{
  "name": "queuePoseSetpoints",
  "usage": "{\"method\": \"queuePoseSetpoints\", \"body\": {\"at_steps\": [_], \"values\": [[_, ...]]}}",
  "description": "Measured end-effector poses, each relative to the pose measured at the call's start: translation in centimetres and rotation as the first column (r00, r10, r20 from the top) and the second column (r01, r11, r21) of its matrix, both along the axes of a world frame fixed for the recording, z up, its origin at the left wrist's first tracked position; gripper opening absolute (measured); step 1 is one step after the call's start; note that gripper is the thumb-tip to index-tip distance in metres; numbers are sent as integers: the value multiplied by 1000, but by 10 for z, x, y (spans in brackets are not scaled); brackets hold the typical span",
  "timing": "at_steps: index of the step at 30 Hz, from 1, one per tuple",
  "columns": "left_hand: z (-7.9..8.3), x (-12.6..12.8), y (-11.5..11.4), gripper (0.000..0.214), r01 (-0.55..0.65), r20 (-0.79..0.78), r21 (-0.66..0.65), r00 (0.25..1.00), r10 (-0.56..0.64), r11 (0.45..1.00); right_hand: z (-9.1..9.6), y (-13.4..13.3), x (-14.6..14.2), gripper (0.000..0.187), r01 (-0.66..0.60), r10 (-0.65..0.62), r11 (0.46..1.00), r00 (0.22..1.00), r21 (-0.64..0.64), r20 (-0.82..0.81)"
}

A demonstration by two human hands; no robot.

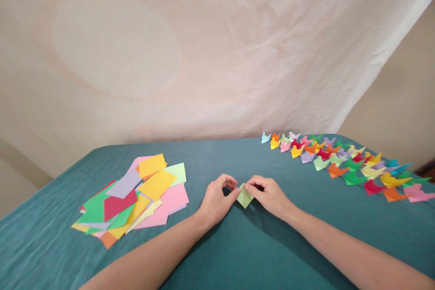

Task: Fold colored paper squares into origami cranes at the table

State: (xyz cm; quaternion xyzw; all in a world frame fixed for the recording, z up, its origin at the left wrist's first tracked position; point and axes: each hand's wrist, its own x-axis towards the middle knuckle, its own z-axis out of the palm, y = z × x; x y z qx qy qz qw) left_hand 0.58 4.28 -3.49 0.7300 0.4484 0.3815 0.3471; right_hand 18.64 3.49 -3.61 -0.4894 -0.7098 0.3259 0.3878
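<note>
A small light green folded paper [245, 197] lies on the teal cloth-covered table [238, 253] in front of me. My left hand [217, 199] pinches its left side with fingertips curled together. My right hand [270, 195] pinches its top right edge, fingers closed on the fold. Both forearms reach in from the bottom of the view.
A loose pile of coloured paper squares [136, 197] lies to the left of my hands. Several folded paper figures [343, 163] in many colours stand in rows at the right, running toward the table's right edge. A pale sheet [204, 54] hangs behind the table.
</note>
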Motion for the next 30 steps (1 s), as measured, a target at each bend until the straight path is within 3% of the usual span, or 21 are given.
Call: {"method": "queuePoseSetpoints", "body": {"at_steps": [7, 18, 25, 30], "values": [[-1, -3, 4, 6, 13, -169, 66, 986, -1, 998, -5, 11, 5, 23, 1, -19, 995, 982, 96, 189], [3, -4, 2, 13, 78, -389, 227, 921, 17, 971, -15, 14, 2, 15, 80, -162, 970, 919, 231, 360], [7, -10, 3, 21, 271, -469, 273, 875, -118, 923, -16, 13, 2, 12, 67, -177, 961, 896, 270, 408], [12, -11, 1, 30, 442, -617, 300, 766, -182, 845, -18, 14, 5, 11, 53, -158, 963, 904, 263, 398]]}}
